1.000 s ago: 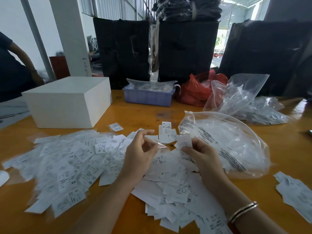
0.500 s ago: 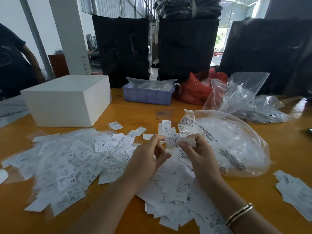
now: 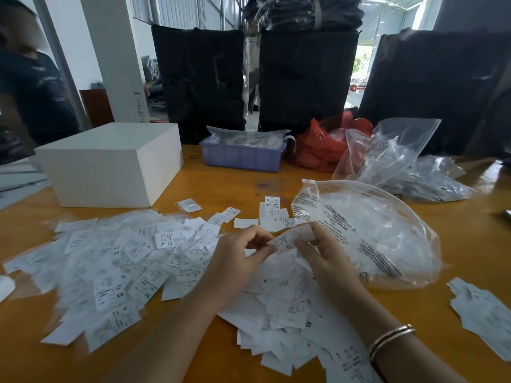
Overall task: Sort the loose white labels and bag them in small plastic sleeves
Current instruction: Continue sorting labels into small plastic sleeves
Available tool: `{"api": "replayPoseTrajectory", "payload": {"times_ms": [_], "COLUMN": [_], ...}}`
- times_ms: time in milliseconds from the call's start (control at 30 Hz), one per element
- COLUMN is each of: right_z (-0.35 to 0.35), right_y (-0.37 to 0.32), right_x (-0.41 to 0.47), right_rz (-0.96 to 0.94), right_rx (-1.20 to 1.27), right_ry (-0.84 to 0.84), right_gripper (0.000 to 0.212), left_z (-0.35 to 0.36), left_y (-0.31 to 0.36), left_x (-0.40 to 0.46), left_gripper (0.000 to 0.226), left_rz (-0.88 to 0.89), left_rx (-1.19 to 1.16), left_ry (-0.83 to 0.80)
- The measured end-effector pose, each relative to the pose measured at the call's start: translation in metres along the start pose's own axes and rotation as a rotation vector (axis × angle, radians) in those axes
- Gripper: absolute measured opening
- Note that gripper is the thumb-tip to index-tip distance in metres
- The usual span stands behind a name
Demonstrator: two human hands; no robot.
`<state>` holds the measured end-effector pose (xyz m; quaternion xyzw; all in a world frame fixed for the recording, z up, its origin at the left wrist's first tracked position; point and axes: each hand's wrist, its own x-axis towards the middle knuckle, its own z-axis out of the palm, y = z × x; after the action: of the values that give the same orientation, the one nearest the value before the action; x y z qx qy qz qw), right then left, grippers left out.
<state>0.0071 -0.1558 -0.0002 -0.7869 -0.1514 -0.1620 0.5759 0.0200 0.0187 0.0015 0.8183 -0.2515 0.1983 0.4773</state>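
Observation:
A wide heap of loose white labels (image 3: pixel 116 261) with size prints covers the orange table (image 3: pixel 226 186) in front of me, many inside thin clear sleeves. Just above the heap, my left hand (image 3: pixel 237 261) and my right hand (image 3: pixel 323 252) meet at one white label (image 3: pixel 287 239). Both hands pinch it, the left at its left end, the right at its upper right. Whether a sleeve surrounds this label I cannot tell. A big clear zip bag (image 3: pixel 370 230) holding sleeves lies right of my hands.
A white box (image 3: pixel 110 164) stands at the back left, a blue tray (image 3: pixel 243 156) and a red bag (image 3: pixel 320 145) behind. More clear bags (image 3: pixel 409 167) lie at the back right, a small label pile (image 3: pixel 486 313) at the right edge. A person (image 3: pixel 30 87) stands far left.
My hands came together from apart. The label that my right hand picked off the heap is now pinched between both hands, a little higher and tilted.

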Motion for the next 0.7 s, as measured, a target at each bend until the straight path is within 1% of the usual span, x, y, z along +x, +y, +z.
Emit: {"api": "replayPoseTrajectory", "payload": {"times_ms": [33,133,200,333,467,533,633,700], "right_z": [0.0009,0.0008,-0.0008,-0.0005,-0.0005,0.0004,0.0048,0.0084], "right_y": [-0.0004,-0.0008,-0.0012,-0.0038,-0.0054,-0.0065,-0.0085,-0.0080], "right_x": [-0.0004,-0.0008,-0.0002,0.0002,-0.0010,-0.0026,-0.0060,-0.0080], "right_rz": [0.004,-0.001,-0.031,-0.118,-0.110,-0.058,0.034,0.038], "right_rx": [-0.003,0.011,-0.057,-0.169,-0.191,-0.195,-0.176,-0.267], "right_ry": [-0.005,0.008,0.028,0.001,-0.019,-0.068,-0.194,-0.286], "right_gripper": [0.015,0.019,0.021,0.034,0.033,0.028,0.024,0.033], "left_z": [0.0002,-0.0010,-0.0016,-0.0010,-0.0010,0.0000,0.0015,0.0019], "left_y": [-0.0004,-0.0003,0.0002,0.0006,-0.0010,-0.0007,0.0001,0.0006], "left_x": [0.0004,0.0013,0.0018,0.0029,0.0025,0.0017,0.0007,-0.0003], "left_gripper": [0.014,0.022,0.026,0.024,0.020,0.022,0.029,0.033], "left_rz": [-0.009,-0.039,-0.059,-0.087,-0.116,-0.111,-0.079,-0.067], "left_rx": [-0.012,-0.047,-0.060,-0.083,-0.126,-0.117,-0.129,-0.140], "left_ry": [0.000,0.015,0.021,0.045,0.052,0.034,0.024,0.010]}}
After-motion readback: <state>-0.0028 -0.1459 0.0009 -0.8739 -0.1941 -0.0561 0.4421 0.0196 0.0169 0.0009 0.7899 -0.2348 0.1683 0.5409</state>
